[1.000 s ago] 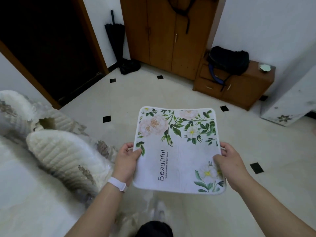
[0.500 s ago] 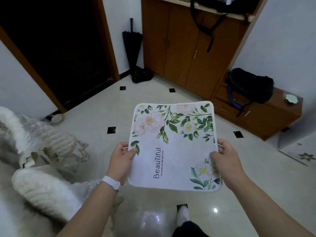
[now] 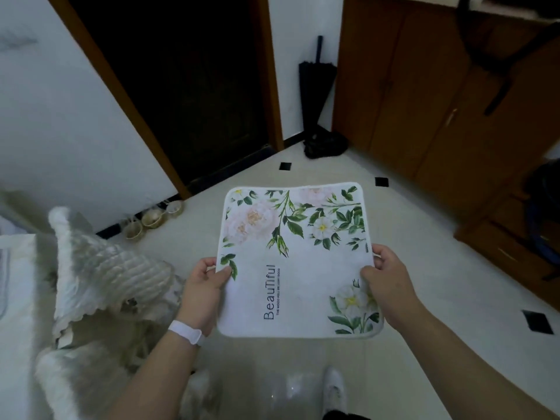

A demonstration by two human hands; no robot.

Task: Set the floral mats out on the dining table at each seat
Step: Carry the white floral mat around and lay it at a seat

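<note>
We are holding the floral mat (image 3: 297,262) flat at centre frame over the tiled floor (image 3: 454,253), left hand (image 3: 203,286) pinching its left edge, right hand (image 3: 391,283) its right. We are judging it best carried level, print up, to a seat.

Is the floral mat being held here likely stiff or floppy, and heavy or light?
Probably semi-stiff: the floral mat spans nearly flat between the left hand and right hand, its unsupported far edge only slightly bowed. Likely light, since pinches at its side edges carry it. Its matte, cloth-like face suggests little slipping.
</note>
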